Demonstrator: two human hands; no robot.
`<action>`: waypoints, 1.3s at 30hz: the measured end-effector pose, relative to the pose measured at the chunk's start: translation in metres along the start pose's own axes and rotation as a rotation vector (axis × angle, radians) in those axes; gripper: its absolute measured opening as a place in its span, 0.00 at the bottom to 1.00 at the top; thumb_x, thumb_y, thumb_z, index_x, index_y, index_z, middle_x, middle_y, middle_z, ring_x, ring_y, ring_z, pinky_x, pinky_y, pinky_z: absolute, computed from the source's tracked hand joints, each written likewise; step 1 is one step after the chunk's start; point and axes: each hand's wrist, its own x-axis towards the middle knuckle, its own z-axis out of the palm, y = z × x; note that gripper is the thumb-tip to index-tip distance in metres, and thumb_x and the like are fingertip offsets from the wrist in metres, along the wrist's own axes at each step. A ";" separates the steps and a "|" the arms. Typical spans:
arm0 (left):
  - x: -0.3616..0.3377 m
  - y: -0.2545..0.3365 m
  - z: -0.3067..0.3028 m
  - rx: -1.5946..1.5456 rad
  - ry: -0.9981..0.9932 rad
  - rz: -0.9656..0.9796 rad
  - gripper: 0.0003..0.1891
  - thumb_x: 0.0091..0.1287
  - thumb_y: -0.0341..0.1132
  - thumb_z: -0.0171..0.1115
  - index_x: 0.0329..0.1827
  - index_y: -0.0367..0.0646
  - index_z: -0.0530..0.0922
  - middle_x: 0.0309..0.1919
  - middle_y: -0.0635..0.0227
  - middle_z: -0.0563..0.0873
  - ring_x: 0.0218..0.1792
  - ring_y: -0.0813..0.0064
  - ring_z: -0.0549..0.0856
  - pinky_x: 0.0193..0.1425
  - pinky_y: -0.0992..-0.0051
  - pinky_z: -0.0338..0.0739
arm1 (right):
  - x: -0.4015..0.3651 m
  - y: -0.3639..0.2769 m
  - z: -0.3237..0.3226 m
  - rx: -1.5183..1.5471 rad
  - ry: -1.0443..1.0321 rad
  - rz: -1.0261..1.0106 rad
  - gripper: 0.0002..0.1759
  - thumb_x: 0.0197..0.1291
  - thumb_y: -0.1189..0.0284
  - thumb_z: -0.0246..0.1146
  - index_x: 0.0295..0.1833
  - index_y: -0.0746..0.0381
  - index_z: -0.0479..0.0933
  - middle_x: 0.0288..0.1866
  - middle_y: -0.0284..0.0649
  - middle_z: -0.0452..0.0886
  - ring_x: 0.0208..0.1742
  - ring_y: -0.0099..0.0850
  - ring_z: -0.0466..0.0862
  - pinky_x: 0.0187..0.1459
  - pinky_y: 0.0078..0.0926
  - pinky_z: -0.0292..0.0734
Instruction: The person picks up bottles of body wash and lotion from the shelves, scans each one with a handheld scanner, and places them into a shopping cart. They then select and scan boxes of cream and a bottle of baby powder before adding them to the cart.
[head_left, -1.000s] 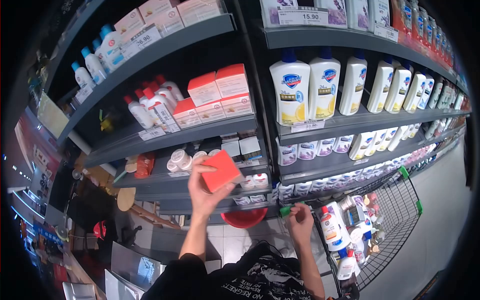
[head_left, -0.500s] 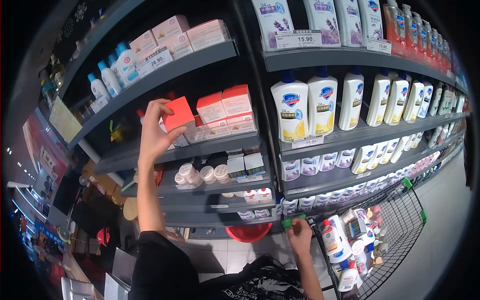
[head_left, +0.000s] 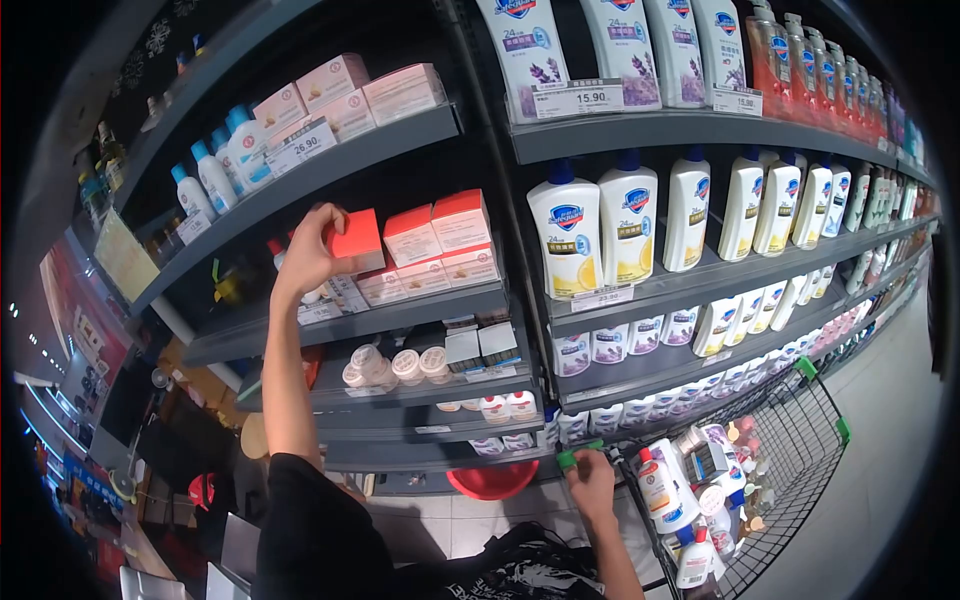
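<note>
My left hand (head_left: 305, 262) grips a small box with a red top (head_left: 357, 236) over the left shelf, fingers and thumb around its sides. Right beside it, stacked boxes with red tops and pale pink sides (head_left: 440, 243) stand on the same shelf. My right hand (head_left: 593, 486) is closed around the green-ended handle (head_left: 568, 461) of a shopping cart (head_left: 803, 372). Inside the cart lie several bottles and packages, among them a white bottle with a red cap (head_left: 697, 560).
Large white pump bottles (head_left: 563, 240) fill the right shelf. Pink boxes (head_left: 403, 92) and blue-capped bottles (head_left: 247, 150) sit on the upper left shelf. Round white jars (head_left: 405, 367) are below. A red basin (head_left: 492, 480) rests on the floor under the shelves.
The camera view has shifted slightly, and the shelves appear lower. My left hand has brought the box a little closer to the stack and turned it slightly. My right hand stays on the handle.
</note>
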 end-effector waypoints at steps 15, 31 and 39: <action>0.021 -0.024 0.000 -0.014 -0.216 -0.022 0.27 0.30 0.26 0.75 0.29 0.43 0.64 0.33 0.69 0.73 0.33 0.76 0.68 0.42 0.77 0.68 | 0.000 -0.006 -0.001 -0.018 0.006 -0.010 0.15 0.48 0.75 0.65 0.44 0.63 0.77 0.36 0.48 0.79 0.36 0.44 0.82 0.40 0.37 0.76; 0.011 0.003 0.024 0.000 -0.202 0.001 0.19 0.45 0.27 0.66 0.41 0.38 0.73 0.37 0.63 0.80 0.40 0.70 0.78 0.49 0.72 0.72 | -0.001 -0.010 -0.003 -0.026 -0.037 0.053 0.16 0.48 0.75 0.64 0.45 0.63 0.76 0.37 0.49 0.79 0.38 0.47 0.82 0.42 0.40 0.76; -0.051 0.074 0.114 0.099 0.535 0.152 0.09 0.55 0.24 0.61 0.38 0.37 0.74 0.49 0.51 0.81 0.54 0.51 0.80 0.61 0.63 0.70 | -0.001 -0.013 -0.003 -0.068 -0.066 0.058 0.17 0.48 0.74 0.65 0.46 0.62 0.73 0.38 0.49 0.79 0.40 0.50 0.81 0.42 0.42 0.76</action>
